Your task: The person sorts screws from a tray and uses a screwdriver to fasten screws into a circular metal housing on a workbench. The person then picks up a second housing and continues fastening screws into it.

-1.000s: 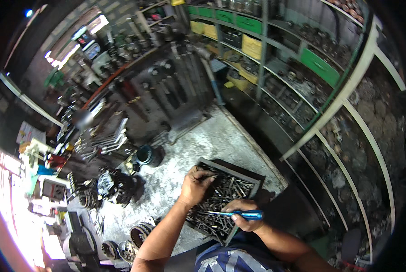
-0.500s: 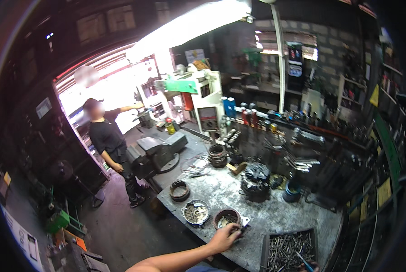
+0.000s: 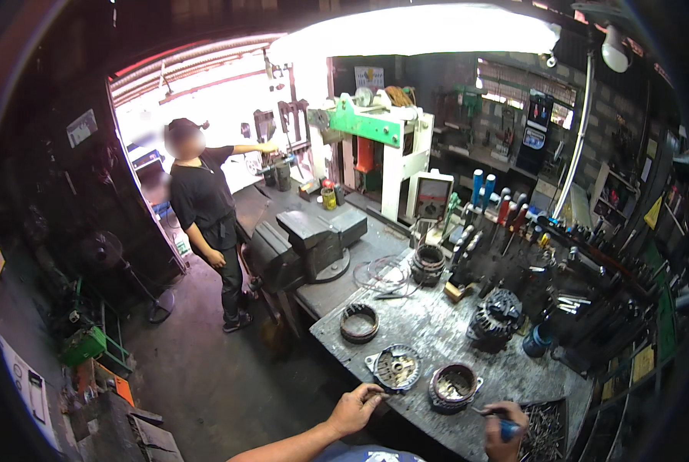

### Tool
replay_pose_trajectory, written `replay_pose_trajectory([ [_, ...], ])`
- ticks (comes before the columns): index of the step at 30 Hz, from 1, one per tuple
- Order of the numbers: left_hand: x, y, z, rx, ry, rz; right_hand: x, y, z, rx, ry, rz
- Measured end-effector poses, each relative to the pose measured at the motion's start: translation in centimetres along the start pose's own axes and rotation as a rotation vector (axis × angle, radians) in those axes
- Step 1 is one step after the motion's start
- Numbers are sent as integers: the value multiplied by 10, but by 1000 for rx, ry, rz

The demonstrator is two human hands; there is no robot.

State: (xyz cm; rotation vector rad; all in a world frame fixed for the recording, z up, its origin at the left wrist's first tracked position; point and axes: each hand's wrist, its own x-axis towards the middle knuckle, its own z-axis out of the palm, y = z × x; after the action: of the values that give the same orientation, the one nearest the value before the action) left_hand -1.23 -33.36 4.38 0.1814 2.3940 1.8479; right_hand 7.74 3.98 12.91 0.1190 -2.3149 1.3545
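My left hand [image 3: 356,408] is at the table's front edge with its fingers pinched together; a small dark bit shows at the fingertips, too small to name. Just beyond it lies an open round metal alternator housing [image 3: 397,368]. My right hand [image 3: 506,428] is closed around the blue handle of a screwdriver [image 3: 508,428]. Its thin shaft points left, toward the base of a second housing with a brown-rimmed ring [image 3: 454,385]. Beside the right hand is a dark tray [image 3: 566,420] full of loose bolts. A separate stator ring [image 3: 359,323] lies farther left.
A black bench vise [image 3: 314,242] stands at the far left of the bench. Behind the housings are an assembled alternator [image 3: 497,314], another wound ring [image 3: 429,264] and a blue cup [image 3: 538,340]. Screwdrivers stand in a rack at the back. A person [image 3: 204,215] stands by the bright doorway.
The view has swung right-to-left across the bench. My left hand has come off the brown-rimmed ring and moved left to the table edge. My right hand has lifted the screwdriver from over the bolt tray toward the housing.
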Motion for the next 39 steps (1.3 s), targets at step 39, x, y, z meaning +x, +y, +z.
replay_pose_trajectory([
  [39,220,-49,40,615,-762,523,-11,-42,156,21,418,443],
])
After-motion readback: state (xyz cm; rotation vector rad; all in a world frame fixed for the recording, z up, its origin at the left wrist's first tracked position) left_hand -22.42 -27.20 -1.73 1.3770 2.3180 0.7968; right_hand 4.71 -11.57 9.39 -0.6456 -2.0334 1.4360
